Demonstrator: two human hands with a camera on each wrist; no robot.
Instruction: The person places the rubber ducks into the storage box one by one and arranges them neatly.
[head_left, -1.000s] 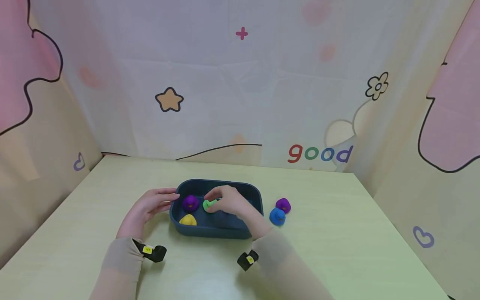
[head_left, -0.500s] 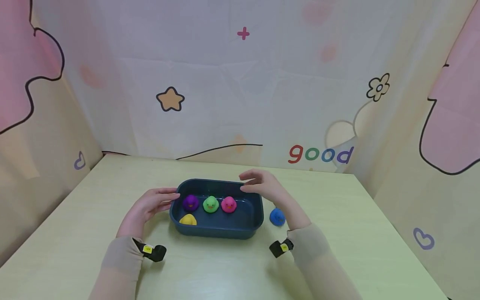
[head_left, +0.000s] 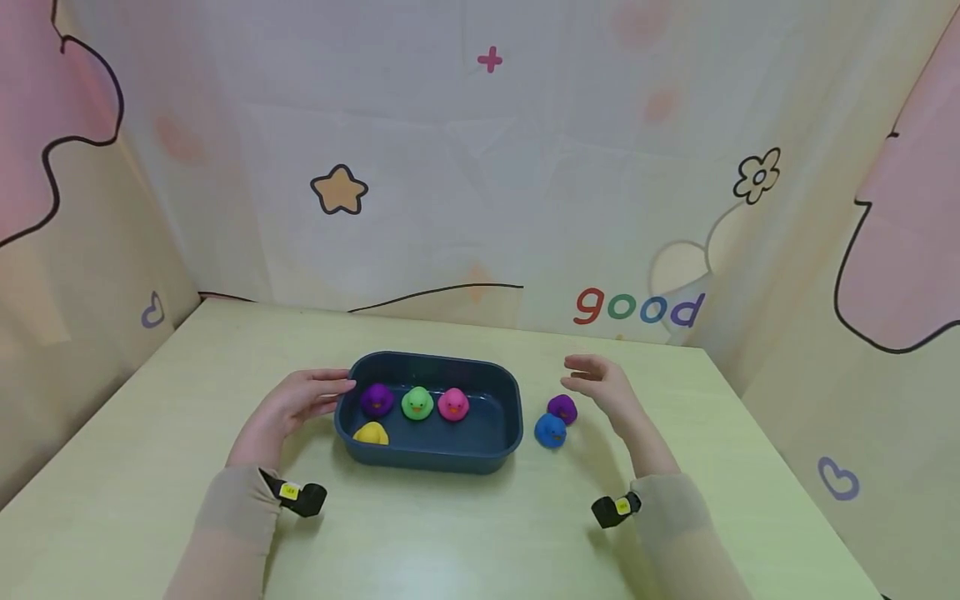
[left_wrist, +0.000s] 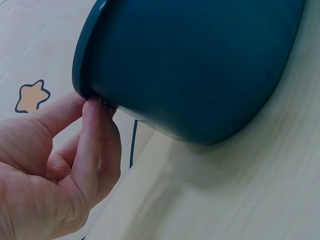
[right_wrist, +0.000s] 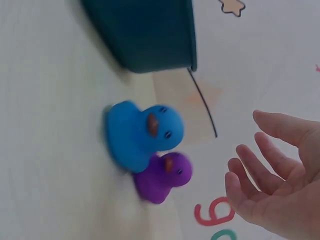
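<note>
A dark blue tub (head_left: 427,457) (left_wrist: 200,65) (right_wrist: 150,35) sits mid-table. Inside it are a purple duck (head_left: 377,399), a green duck (head_left: 416,402), a pink duck (head_left: 453,404) and a yellow duck (head_left: 372,432). My left hand (head_left: 300,402) (left_wrist: 75,165) rests against the tub's left rim, fingers straight. To the tub's right, on the table, stand a blue duck (head_left: 551,430) (right_wrist: 142,132) and a second purple duck (head_left: 562,408) (right_wrist: 165,177). My right hand (head_left: 600,385) (right_wrist: 270,185) hovers open just right of those two, holding nothing.
The pale green table (head_left: 480,533) is walled by printed cloth on three sides, with the word "good" (head_left: 637,307) at the back right. Black wrist bands (head_left: 300,496) sit on both sleeves.
My right hand let go of the green duck in the tub, lifted out and moved right, past the rim, to beside the blue and purple ducks. The left hand stayed put.
</note>
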